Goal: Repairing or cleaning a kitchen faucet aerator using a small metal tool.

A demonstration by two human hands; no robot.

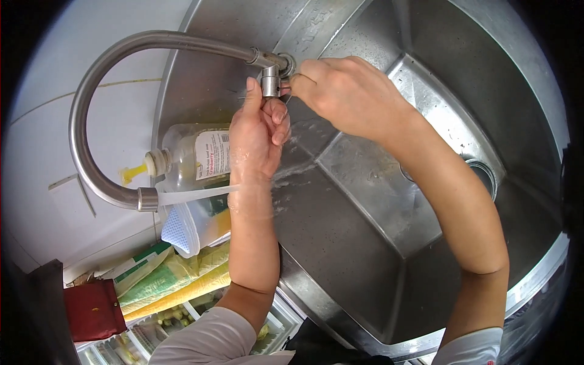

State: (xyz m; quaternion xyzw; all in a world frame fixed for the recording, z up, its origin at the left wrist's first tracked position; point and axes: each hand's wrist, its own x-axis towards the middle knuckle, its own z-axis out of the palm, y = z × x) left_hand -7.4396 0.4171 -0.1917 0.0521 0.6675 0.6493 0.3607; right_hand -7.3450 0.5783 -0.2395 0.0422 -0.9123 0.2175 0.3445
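A brushed-metal faucet [118, 45] curves around at the upper left, and a stream of water [194, 196] from its spout strikes my left wrist and splashes past it. My left hand [258, 131] is wet, its thumb along the side of the faucet's metal valve body [271, 82] and its fingers curled beside it. From the other side my right hand [347, 91] reaches across, with its bent fingers pinched at the valve body's end. The small part between those fingertips is mostly hidden.
A large steel sink [365, 201] with a drain [483, 176] spreads to the right. Beside my left forearm are a clear pump bottle [188, 155] with a yellow nozzle and a container [182, 228]. Green and yellow packages [170, 280], a red box [94, 310] and food trays [146, 337] lie lower left.
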